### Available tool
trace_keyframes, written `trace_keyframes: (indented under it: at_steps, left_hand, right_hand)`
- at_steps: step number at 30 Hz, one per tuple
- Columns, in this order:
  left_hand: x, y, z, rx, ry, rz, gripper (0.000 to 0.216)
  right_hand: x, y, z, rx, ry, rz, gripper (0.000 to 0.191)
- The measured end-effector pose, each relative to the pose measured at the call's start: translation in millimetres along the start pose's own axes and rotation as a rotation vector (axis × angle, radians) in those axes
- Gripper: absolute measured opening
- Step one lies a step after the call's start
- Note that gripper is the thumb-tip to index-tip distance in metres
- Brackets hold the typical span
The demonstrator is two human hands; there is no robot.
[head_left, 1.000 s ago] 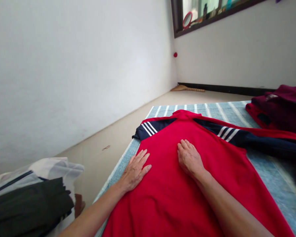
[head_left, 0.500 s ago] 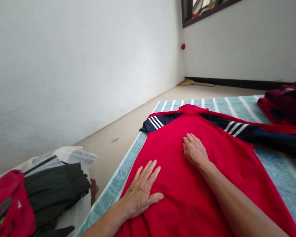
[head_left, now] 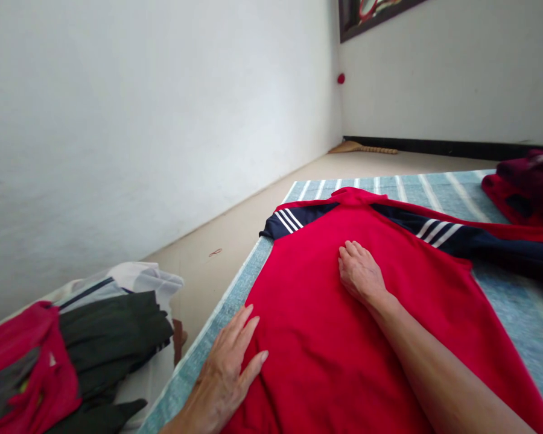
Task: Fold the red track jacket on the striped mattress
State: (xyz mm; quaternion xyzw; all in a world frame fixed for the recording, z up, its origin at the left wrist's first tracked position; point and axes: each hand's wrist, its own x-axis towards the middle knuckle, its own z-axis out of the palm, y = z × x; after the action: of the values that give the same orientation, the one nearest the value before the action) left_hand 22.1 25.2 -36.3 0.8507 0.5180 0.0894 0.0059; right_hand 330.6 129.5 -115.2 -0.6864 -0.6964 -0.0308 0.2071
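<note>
A red jacket (head_left: 308,289) with navy shoulder panels and white stripes lies spread out, its collar pointing away from me. It rests on a blue striped mat (head_left: 507,301). My left hand (head_left: 228,355) is open at the jacket's left edge, thumb apart from the fingers, palm down. Near the middle of the upper part, my right hand (head_left: 358,268) presses on the cloth; its fingers are stretched forward close together, slightly bent, and hold nothing. The left sleeve is mostly hidden; the right one runs out of view.
To the left, a pile of clothes has dark green trousers (head_left: 113,337) and a red garment (head_left: 31,367) on a white container. Folded maroon clothes (head_left: 531,184) sit at the far right. A fan with a ribbed handle (head_left: 375,149) lies by the wall corner.
My left hand has slid left and toward me over the jacket to its edge. My right hand has stayed in the same place on the cloth. The view has shifted slightly.
</note>
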Motion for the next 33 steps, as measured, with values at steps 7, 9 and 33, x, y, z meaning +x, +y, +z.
trace_keyframes:
  at_steps: [7, 9, 33]
  left_hand:
    - [-42, -14, 11, -0.24, 0.083, -0.583, 0.067]
    - [-41, -11, 6, -0.347, 0.036, -0.702, 0.065]
    - [-31, 6, -35, -0.911, -0.295, -0.849, 0.077]
  right_hand:
    - [0, 1, 0, -0.004, -0.001, -0.004, 0.035]
    - [-1, 0, 0, -0.004, 0.001, -0.005, 0.035]
    - [0, 2, -10, -0.007, -0.004, -0.009, 0.035]
